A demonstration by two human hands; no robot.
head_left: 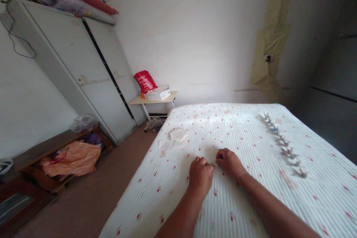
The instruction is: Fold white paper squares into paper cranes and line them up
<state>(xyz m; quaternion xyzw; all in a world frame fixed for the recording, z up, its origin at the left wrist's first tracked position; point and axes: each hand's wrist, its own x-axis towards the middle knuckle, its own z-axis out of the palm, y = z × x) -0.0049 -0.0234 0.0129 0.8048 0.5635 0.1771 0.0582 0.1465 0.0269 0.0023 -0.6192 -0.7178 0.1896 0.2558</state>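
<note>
Near the middle of the bed, the left hand and right hand are rested on the sheet, fingers curled shut, fingertips met. Whether anything is pinched between them cannot be told. Both forearms are cut off at the frame's bottom edge.

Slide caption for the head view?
Left hand and right hand, fingers curled, meet on a dotted mattress near paper slips and a row of dark objects.

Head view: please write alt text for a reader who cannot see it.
Two bare hands, left hand and right hand, rest curled on a white bedspread with red specks, close together over something too small to identify. Paper slips lie beyond them, a row of small dark figures to the right.
</note>
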